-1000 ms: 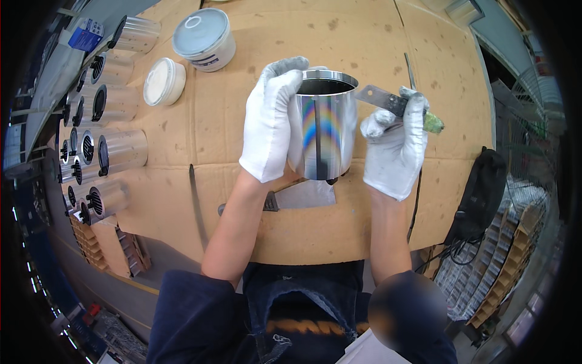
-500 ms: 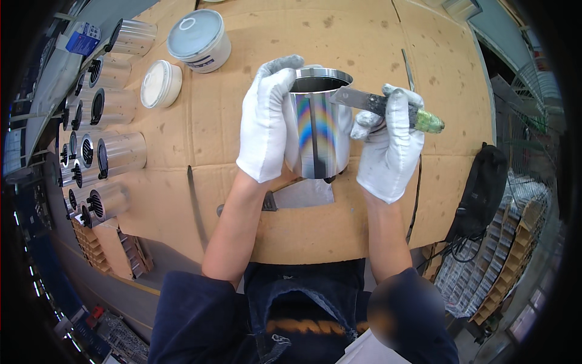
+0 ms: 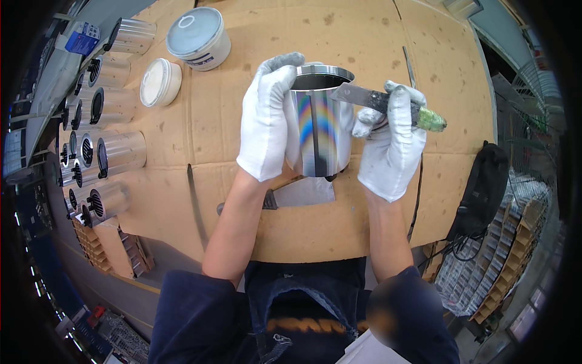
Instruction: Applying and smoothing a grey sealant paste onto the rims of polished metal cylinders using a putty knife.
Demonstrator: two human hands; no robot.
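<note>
A: How many hands do you count?

B: Two in gloves: one left hand (image 3: 265,118) and one right hand (image 3: 393,142).

A: And things held?

B: Also two: one polished metal cylinder (image 3: 326,133) and one flat-bladed tool (image 3: 364,97).

A: How many tubs?

B: I see two lidded tubs (image 3: 199,41).

A: At the left?

B: At least five clear cylinders (image 3: 125,151); they overlap, so the exact number I cannot tell.

A: Anything more?

B: One broad scraper (image 3: 306,191), one black pouch (image 3: 485,188), one blue box (image 3: 83,39), one cardboard-covered counter (image 3: 291,236).

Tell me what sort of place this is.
Probably a workshop or factory: similar metal canisters grouped at left, a cardboard-covered table, and a blade in the gloved right hand.
</note>
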